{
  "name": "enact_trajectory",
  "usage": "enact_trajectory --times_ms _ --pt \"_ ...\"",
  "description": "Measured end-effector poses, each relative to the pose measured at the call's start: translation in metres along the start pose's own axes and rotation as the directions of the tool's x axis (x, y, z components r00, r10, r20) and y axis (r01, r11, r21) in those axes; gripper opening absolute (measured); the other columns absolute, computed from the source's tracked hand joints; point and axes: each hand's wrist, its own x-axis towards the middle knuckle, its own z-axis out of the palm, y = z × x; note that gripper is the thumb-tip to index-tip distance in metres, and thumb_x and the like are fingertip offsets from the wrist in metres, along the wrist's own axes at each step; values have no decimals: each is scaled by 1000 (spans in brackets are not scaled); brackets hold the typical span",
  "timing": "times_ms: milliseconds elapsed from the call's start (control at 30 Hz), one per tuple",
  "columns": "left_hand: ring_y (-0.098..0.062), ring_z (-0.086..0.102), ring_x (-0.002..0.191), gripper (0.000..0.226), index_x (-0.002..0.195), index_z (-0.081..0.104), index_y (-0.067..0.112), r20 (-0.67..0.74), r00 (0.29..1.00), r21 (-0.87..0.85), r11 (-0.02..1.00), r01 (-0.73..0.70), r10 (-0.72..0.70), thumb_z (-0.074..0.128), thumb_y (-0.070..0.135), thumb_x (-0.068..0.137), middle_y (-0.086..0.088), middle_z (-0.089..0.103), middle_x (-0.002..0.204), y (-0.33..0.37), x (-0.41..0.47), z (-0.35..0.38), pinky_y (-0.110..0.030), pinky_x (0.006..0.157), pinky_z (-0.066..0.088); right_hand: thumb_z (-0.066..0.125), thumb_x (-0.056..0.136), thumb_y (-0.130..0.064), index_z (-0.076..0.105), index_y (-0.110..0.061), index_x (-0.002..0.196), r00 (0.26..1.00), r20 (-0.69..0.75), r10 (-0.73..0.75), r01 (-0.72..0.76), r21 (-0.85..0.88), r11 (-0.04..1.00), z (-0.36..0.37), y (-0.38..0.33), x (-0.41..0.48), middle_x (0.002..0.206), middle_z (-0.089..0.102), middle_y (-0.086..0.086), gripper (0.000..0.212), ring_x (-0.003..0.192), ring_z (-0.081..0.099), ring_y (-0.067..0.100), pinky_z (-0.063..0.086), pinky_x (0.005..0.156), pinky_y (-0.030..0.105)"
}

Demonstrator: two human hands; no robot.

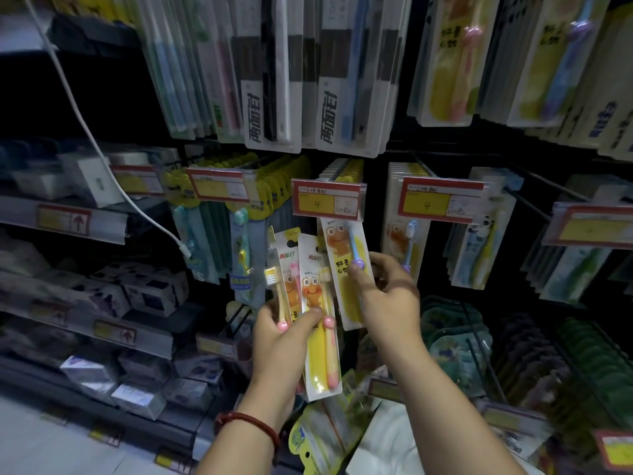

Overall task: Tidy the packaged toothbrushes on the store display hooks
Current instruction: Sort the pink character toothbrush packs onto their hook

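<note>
Dim store aisle, hooks crowded with hanging packs. Close in, the left hand point(277, 334) has its fingers clamped on a fan of loose frog toothbrush packs point(317, 293), off any hook. Just beside it, the right hand point(387, 296) pinches the blue-brush pack point(342, 255) under the red price tag point(327, 200). Its top is hidden, so I can't tell whether it's hung. Further back, the neighbouring row point(404, 234) hangs straight. Roughly midway, I'd say: the loose packs need rehanging.
</note>
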Motion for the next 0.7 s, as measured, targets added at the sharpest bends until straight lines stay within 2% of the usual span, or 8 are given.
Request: enact_trajectory --times_ms 100,200,300,433,633,700 --pt "-21 78 79 34 110 64 19 22 1000 9 1000 14 -15 83 14 83 -4 78 94 -1 -2 -5 -40 73 61 73 92 -35 69 -26 111 999 -15 29 -29 8 1000 -3 2 0 92 73 -13 21 79 68 0 50 64 16" --pt "-27 78 87 43 116 65 20 69 997 26 999 19 -21 86 17 79 -6 79 100 1 -5 -7 -53 85 62 77 89 -33 69 -26 106 999 -26 35 -35 10 999 -9 3 -1 88 72 -13 20 79 68 1 49 60 13" --pt "-30 78 91 57 119 65 18 93 996 6 1000 17 -17 86 25 67 -7 80 102 5 -7 -8 -58 91 59 78 87 -30 67 -30 108 999 -15 31 -32 -49 998 -13 5 -6 95 68 -16 23 84 64 -1 51 67 19" --pt "-31 78 92 46 122 65 15 77 997 -33 999 18 -16 84 13 80 -9 80 104 3 -8 -11 -57 92 59 77 87 -26 68 -29 108 998 41 45 -42 -74 996 -13 11 -16 98 73 -11 23 90 69 9 59 81 32" --pt "-28 78 91 35 116 67 16 80 996 -89 995 32 -25 77 4 85 -6 81 100 8 -17 -20 -48 89 59 78 87 -19 65 -26 103 998 42 54 -51 -68 996 -17 9 -24 92 72 -10 22 82 68 9 54 69 25" --pt "-28 78 91 34 114 67 17 90 996 -87 996 35 -27 76 2 85 -5 81 99 9 -20 -23 -47 88 59 78 87 -21 63 -27 102 997 20 69 -67 -66 996 -15 9 -25 90 71 -11 23 81 68 11 55 67 28"
